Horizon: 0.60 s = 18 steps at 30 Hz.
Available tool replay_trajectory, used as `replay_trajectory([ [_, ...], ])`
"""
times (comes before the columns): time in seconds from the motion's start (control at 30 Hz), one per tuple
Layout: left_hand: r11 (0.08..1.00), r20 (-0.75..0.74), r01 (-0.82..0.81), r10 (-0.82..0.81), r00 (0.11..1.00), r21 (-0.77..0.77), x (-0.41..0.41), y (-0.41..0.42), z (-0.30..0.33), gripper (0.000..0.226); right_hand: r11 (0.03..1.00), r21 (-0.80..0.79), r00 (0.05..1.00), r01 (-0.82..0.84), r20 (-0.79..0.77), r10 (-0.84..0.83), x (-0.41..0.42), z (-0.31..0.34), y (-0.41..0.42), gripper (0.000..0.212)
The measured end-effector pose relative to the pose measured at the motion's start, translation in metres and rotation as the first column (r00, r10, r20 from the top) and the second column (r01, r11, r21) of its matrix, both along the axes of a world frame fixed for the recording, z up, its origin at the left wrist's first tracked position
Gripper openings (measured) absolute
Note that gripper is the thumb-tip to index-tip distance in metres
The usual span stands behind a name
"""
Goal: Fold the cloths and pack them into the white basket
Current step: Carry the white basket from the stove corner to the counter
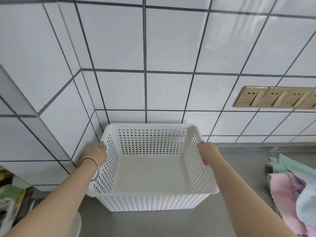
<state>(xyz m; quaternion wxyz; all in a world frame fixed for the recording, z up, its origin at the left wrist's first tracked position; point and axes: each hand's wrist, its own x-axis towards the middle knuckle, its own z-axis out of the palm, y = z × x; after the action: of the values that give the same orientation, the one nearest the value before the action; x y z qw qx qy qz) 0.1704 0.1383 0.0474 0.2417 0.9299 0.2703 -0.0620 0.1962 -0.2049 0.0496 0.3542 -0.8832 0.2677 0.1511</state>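
The white perforated basket stands on the grey counter against the tiled wall, with nothing inside it. My left hand grips its left rim, a metal bangle on the wrist. My right hand grips its right rim. A loose pile of cloths in pink, mint green, lilac and pale blue lies on the counter at the far right, unfolded and partly cut off by the frame edge.
The grey counter runs along a white tiled wall. A row of gold wall sockets sits at the right. A wall corner juts out on the left, with cluttered items below it. A white round object shows under my left forearm.
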Motion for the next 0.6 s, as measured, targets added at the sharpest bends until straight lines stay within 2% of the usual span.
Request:
replay_trajectory([
  [0.1,1.0,0.011,0.004,-0.004,1.0,-0.001,0.003,0.001,-0.003,0.048,1.0,-0.012,1.0,0.029,0.009,-0.029,0.003,0.001,0.001,0.028],
  [0.27,0.999,0.041,0.049,-0.05,0.998,0.016,-0.001,0.001,-0.001,0.04,0.999,-0.011,0.999,0.041,0.021,-0.041,0.0,0.004,0.004,0.025],
  [0.37,0.978,0.014,0.161,-0.164,0.986,0.134,-0.007,-0.003,0.007,0.031,0.998,-0.025,0.993,0.054,0.102,-0.052,-0.006,0.009,0.006,0.036],
  [0.43,0.946,0.032,0.189,-0.205,0.978,0.264,-0.013,-0.009,0.014,0.042,0.989,-0.115,0.965,0.09,0.255,-0.059,-0.013,0.012,0.009,0.046],
  [0.5,0.904,0.116,0.216,-0.275,0.954,0.369,-0.018,-0.023,0.025,0.057,0.963,-0.226,0.87,0.145,0.493,-0.015,-0.029,0.016,0.011,0.045],
  [0.57,0.865,0.223,0.298,-0.409,0.885,0.404,-0.02,-0.055,0.039,0.059,0.931,-0.292,0.704,0.219,0.708,0.057,-0.05,0.016,0.003,0.038],
  [0.6,0.84,0.278,0.338,-0.477,0.834,0.424,-0.021,-0.073,0.046,0.057,0.915,-0.326,0.644,0.238,0.758,0.103,-0.06,0.013,-0.004,0.037],
])
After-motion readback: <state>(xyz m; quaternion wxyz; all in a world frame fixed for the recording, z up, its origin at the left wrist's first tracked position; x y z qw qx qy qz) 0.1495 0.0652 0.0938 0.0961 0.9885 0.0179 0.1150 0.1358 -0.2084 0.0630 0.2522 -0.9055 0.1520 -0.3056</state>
